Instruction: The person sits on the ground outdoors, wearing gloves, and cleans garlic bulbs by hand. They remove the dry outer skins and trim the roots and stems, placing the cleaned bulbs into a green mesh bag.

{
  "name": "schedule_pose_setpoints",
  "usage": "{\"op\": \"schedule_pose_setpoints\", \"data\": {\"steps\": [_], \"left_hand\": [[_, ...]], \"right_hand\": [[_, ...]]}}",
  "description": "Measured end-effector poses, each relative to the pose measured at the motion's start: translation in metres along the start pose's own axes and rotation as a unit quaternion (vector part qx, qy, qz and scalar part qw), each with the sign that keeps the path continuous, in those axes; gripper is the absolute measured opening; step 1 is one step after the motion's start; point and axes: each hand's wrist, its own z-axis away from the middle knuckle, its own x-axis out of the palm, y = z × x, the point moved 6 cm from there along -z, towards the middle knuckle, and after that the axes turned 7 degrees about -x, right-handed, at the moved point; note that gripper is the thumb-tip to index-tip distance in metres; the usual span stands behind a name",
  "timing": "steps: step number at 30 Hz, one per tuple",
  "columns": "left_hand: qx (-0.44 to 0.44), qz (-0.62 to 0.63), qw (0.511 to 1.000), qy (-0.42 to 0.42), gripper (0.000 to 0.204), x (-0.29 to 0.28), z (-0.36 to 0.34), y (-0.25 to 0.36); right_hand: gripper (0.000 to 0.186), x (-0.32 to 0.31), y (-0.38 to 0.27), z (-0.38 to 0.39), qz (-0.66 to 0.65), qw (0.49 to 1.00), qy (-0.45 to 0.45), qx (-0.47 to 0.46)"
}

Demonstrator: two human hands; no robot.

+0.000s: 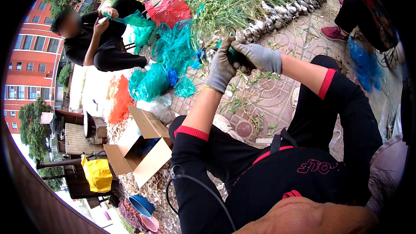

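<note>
Just beyond the fingers, a row of garlic bulbs edges the green stalks; left gloved hand and right gloved hand meet, fingers curled, whether around anything I cannot tell.

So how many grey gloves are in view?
2: one on the wearer's left hand, the other on the right hand. More may be hidden.
</note>
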Motion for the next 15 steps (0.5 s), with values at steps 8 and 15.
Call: {"op": "schedule_pose_setpoints", "data": {"steps": [8,15], "left_hand": [[0.108,0.037,0.988,0.103,0.041,-0.021,0.011,0.036],[0.156,-0.001,0.983,0.097,0.034,-0.002,0.011,0.05]], "right_hand": [[0.08,-0.017,-0.02,0.004,0.178,0.981,0.045,0.057],[0.062,-0.024,-0.003,0.001,0.1,0.993,0.062,0.022]]}}
